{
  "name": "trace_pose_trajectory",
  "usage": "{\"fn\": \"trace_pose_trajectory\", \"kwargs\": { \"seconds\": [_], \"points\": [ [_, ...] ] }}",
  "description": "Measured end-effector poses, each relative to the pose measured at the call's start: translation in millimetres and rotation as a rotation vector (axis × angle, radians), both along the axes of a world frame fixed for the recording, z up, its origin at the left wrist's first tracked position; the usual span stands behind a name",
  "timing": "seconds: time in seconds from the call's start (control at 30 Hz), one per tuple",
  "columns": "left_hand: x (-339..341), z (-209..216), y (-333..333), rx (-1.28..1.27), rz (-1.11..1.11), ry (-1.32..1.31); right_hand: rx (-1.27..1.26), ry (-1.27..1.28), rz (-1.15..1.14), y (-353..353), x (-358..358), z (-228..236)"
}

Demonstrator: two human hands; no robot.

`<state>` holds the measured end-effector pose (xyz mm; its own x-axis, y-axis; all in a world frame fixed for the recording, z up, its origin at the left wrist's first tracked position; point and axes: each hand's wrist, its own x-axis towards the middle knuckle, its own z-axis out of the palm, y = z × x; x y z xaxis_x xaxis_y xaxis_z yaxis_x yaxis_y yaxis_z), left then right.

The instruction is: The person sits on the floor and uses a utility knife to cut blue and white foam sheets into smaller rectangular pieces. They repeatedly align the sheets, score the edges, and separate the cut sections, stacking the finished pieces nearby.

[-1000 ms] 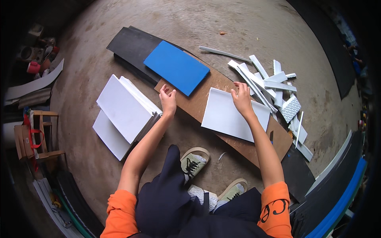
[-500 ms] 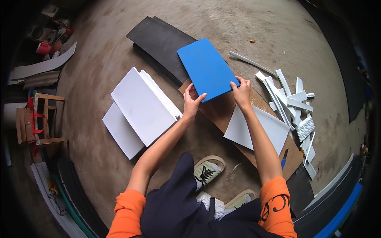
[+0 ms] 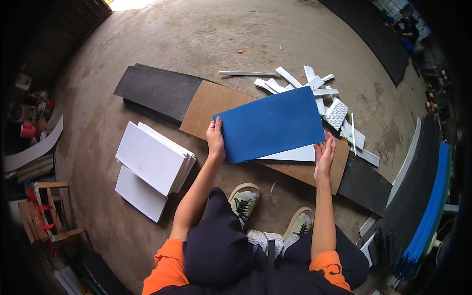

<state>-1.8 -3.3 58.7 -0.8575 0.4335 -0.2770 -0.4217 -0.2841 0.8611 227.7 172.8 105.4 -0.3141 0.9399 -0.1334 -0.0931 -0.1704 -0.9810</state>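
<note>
A flat blue rectangular sheet point(image 3: 273, 123), which looks like foam board, is held up across both hands. My left hand point(image 3: 215, 140) grips its left edge, the thumb on the top face. At the lower right corner, my right hand point(image 3: 324, 157) has its fingers along the edge, partly beneath the sheet. Below it lies a brown board point(image 3: 196, 110), on which a white sheet point(image 3: 290, 154) shows only in part. That board rests on long black sheets point(image 3: 157, 91).
Stacked white sheets point(image 3: 152, 157) lie on the floor at the left. White offcuts point(image 3: 337, 113) are scattered beyond the board. A wooden stool point(image 3: 54, 211) stands far left, and blue and black rolled or layered sheets point(image 3: 427, 191) lie right. Another person point(image 3: 408, 32) is at upper right.
The blue sheet has come closer to me and turned so its long side runs across. Both hands moved with it. The view has swung to the right.
</note>
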Motion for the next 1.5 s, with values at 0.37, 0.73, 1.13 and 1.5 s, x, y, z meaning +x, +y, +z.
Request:
{"fn": "trace_pose_trajectory", "kwargs": {
  "seconds": [0.37, 0.73, 1.13, 1.5],
  "points": [
    [9, -51, 32, -0.244, -0.352, 0.080, 0.133, -0.625, 0.153, 23, 56, -94],
    [48, -69, 7, -0.780, -0.434, 0.682, 0.413, -0.985, 0.193, 15, 43, -86],
    [23, -58, 6, -0.906, -0.558, 0.851, 0.395, -0.909, 0.202, 14, 51, -91],
    [30, -43, -11, -0.733, -0.695, 1.056, 0.366, -0.799, 0.155, 16, 55, -93]
  ]
}}
